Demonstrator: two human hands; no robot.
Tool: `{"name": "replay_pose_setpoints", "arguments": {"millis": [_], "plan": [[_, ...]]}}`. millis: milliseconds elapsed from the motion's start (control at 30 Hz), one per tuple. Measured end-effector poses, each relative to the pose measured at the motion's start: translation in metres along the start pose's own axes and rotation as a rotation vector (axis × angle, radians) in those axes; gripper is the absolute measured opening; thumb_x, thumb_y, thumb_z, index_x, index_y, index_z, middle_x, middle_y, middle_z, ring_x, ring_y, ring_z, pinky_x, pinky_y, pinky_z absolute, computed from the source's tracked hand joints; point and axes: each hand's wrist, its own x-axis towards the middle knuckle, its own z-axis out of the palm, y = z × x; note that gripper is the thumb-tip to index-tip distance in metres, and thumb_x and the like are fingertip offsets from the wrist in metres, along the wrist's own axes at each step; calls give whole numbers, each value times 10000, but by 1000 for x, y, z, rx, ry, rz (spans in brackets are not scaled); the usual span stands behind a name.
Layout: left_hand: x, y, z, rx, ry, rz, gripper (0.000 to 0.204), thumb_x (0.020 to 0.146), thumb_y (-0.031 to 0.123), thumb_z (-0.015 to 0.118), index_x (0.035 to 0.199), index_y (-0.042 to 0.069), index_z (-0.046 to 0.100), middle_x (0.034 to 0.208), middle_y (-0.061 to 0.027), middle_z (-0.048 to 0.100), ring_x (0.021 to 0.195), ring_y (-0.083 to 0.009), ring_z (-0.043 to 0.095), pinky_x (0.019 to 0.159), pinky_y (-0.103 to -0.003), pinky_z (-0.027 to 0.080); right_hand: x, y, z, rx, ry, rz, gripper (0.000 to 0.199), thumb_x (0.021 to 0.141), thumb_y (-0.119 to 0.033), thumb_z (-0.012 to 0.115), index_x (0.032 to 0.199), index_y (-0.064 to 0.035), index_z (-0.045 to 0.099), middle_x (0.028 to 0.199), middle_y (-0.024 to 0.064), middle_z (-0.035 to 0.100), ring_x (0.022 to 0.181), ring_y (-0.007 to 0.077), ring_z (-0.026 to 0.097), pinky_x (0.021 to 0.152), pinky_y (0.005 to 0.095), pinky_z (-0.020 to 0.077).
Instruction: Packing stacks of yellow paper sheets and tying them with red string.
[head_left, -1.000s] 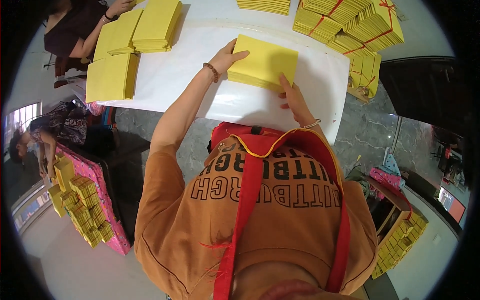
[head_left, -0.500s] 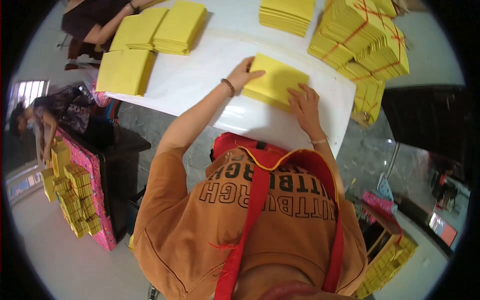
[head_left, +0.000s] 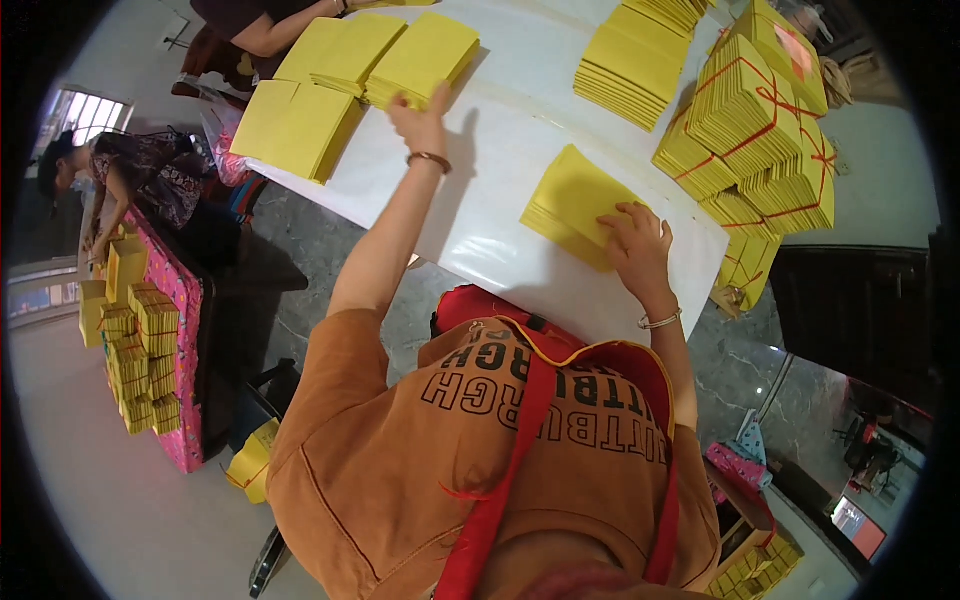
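In front of me on the white-covered table (head_left: 480,215) lies a low stack of yellow paper (head_left: 572,200), its layered edge facing left. My right hand (head_left: 640,250) rests at its right end, fingers bent and apart. My left hand (head_left: 420,125) is raised with its fingers spread, at the near edge of a thicker yellow paper stack (head_left: 425,55). Whether its fingertips touch that stack I cannot tell. Beside it stand another yellow stack (head_left: 355,55) and a wider one (head_left: 290,130) near the table's left edge.
Yellow bundles (head_left: 745,100) tied with red string are piled at the right, beside a loose stack (head_left: 630,65). A co-worker's arm (head_left: 275,35) reaches in at the far left. Another person (head_left: 150,180) bends over a pink-covered table (head_left: 185,330) holding more bundles.
My left hand has let go of the low stack and moved left to the thicker stack. My right hand stays by the low stack. The whole view has shifted and turned.
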Motion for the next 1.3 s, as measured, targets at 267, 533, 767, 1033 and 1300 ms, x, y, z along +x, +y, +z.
{"name": "replay_pose_setpoints", "arguments": {"millis": [267,533,767,1033,1300], "plan": [[113,-60,10,-538,70,-595,978,557,329,821,1274,-7,246,1218,-164,446,1070,-287,484,881,-379,448,8,-15,-18,127,-12,24,246,765,-101,503,985,-160,595,1133,21,501,1176,240,384,972,554,176],[148,-96,10,-646,8,-838,718,711,186,718,1271,23,298,1209,-140,471,969,-302,557,797,-446,490,11,-29,-30,201,124,0,211,779,-118,552,984,-144,598,1043,20,563,1126,246,440,980,485,205],[112,-43,23,-814,-287,-724,537,746,30,635,1223,51,388,1150,-117,527,952,-287,567,767,-461,500,11,-52,-24,319,220,-95,186,765,-75,582,949,-96,600,969,52,589,1040,260,502,935,399,303],[51,-19,12,-744,-19,-291,745,609,-95,695,1164,-6,206,1117,-187,433,1005,-264,497,841,-369,465,41,-129,45,1475,-62,202,431,808,-90,580,1210,-49,430,1156,109,503,1107,221,452,927,316,357],[-58,26,-118,-807,-564,-201,844,645,-53,674,1302,118,173,1223,-105,410,1178,-240,380,955,-365,355,97,-142,107,1981,-15,165,523,775,-79,581,1249,-43,363,1201,73,451,1150,195,398,924,314,362]]}}
